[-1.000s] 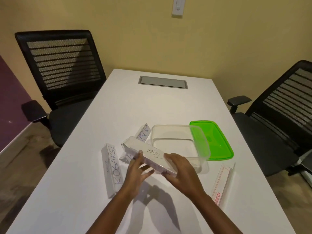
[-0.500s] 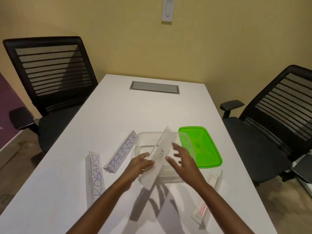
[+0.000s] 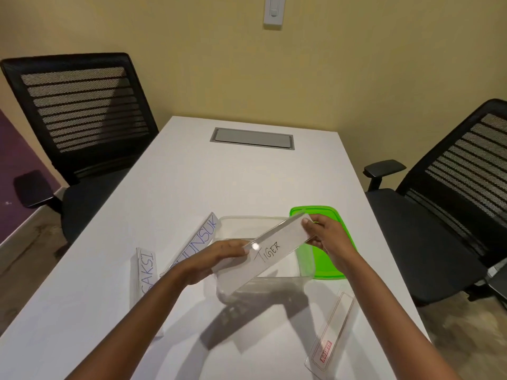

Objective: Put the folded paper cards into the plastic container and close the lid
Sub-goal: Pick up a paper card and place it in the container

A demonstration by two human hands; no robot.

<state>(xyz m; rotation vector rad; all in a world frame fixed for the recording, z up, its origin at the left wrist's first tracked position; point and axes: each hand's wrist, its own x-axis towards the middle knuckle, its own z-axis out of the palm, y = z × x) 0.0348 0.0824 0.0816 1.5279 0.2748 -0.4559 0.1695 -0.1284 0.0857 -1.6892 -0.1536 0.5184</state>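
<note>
A folded white card marked TIGER (image 3: 274, 249) slants diagonally over the clear plastic container (image 3: 307, 272). My left hand (image 3: 222, 255) grips its lower left end and my right hand (image 3: 323, 235) pinches its upper right end. The green lid (image 3: 332, 259) lies flat just right of the container, partly behind my right hand. Left of the container lie two more folded cards, one reading PHUNSUK (image 3: 201, 241) and one ending in AKSI (image 3: 146, 270). A card with red print (image 3: 332, 335) lies at the near right.
The white table (image 3: 192, 187) has a grey cable hatch (image 3: 252, 138) at its far end. Black mesh chairs stand at the left (image 3: 82, 111) and the right (image 3: 452, 201). A yellow wall closes the far side.
The TIGER card has been lifted off the table, turned and brought over the open container. My right hand has shifted to its far end near the lid.
</note>
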